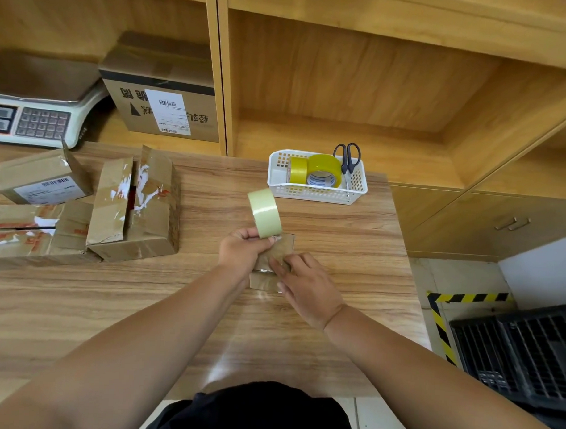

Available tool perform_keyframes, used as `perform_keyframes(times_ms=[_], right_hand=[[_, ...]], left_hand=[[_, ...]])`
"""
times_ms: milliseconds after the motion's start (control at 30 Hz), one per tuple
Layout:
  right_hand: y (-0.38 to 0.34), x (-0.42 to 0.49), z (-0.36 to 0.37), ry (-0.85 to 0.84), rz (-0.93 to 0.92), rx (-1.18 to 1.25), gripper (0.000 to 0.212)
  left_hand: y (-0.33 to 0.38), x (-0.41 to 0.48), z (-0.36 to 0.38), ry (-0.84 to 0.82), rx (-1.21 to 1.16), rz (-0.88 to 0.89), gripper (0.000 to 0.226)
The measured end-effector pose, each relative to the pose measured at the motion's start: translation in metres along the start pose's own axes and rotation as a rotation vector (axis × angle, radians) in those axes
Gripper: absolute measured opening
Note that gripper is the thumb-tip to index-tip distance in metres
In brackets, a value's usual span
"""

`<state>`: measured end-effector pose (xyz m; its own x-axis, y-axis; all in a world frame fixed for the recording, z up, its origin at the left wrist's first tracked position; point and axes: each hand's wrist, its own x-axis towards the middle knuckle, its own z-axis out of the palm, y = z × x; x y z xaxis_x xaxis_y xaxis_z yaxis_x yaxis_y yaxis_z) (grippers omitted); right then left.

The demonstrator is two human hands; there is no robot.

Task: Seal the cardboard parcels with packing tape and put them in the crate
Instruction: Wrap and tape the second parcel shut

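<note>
Small cardboard parcel (286, 244): likely light, stiff, slippery. Right grip (305, 279) presses it down, fingers relaxed; left grip (242, 249), alongside, clasps tape roll (265, 213).

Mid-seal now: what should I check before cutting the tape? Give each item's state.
1. Left hand grips the tape roll: ok.
2. Right hand presses the parcel onto the table: ok.
3. Tape stuck along the parcel's seam: cannot tell, hands cover it.
4. Scissors in hand: not ok, they stand in the white basket.
5. Crate in view at the right: ok.
</note>
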<state>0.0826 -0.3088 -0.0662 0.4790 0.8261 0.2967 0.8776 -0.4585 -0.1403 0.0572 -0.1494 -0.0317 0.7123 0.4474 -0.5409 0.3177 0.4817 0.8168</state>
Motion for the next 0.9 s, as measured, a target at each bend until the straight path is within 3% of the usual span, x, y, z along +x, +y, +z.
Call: perform_keyframes(times_ms=[333, 467, 567, 633, 667, 767, 900], right_hand=[[-0.004, 0.003, -0.016, -0.039, 0.127, 0.071, 0.045], [0.002, 0.013, -0.032, 0.1, 0.451, 0.39, 0.036], [0.015, 0.017, -0.039, 0.135, 0.754, 0.48, 0.029], [0.026, 0.011, -0.039, -0.028, 0.95, 0.415, 0.02], [0.031, 0.005, -0.037, -0.19, 1.01, 0.337, 0.015], [0.038, -0.025, -0.026, -0.623, 1.048, 0.145, 0.022], [0.033, -0.056, -0.009, -0.732, 0.989, 0.013, 0.045]], left_hand=[[0.038, -0.007, -0.006, -0.1, -0.001, 0.052, 0.014], [0.048, -0.008, -0.012, -0.113, 0.05, 0.036, 0.019], [0.052, -0.013, -0.013, -0.106, 0.018, 0.019, 0.019], [0.053, -0.017, -0.011, -0.11, -0.003, 0.02, 0.02], [0.052, -0.019, -0.009, -0.112, -0.016, 0.019, 0.02], [0.048, -0.021, -0.006, -0.139, -0.004, 0.009, 0.016], [0.037, -0.023, 0.005, -0.142, 0.029, -0.031, 0.006]])
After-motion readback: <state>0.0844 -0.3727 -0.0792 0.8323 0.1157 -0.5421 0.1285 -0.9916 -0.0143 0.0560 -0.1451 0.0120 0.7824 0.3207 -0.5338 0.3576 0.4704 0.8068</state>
